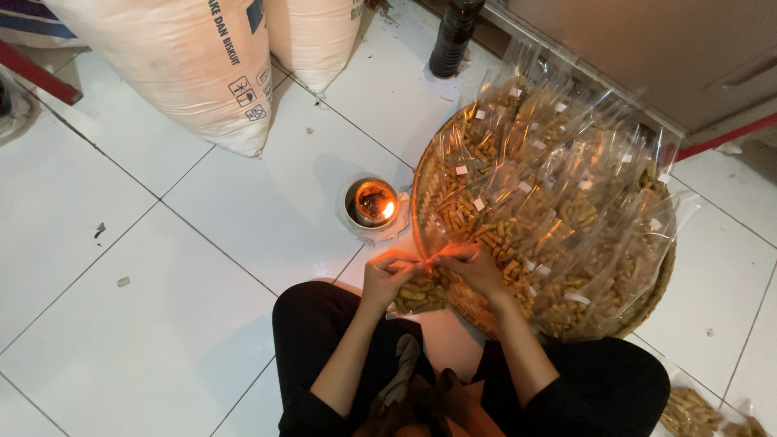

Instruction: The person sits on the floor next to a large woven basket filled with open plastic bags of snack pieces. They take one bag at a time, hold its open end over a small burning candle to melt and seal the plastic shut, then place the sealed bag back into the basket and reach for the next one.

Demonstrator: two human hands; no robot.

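A small snack bag [418,290] is pinched at its top by the left hand [387,273] and right hand [477,267] just beside the flame tin [373,204], so plastic could easily get scorched if tilted closer.

Seated, knees apart, both forearms bare and reaching forward from dark sleeves pushed up near the elbows. Left hand [388,273] and right hand [476,267] meet just ahead of the lap, fingertips nearly touching at the centre. Both hands are closed in a pinch, thumbs against forefingers, knuckles up. Left wrist bends slightly inward; right forearm runs diagonally from near right toward the far left.
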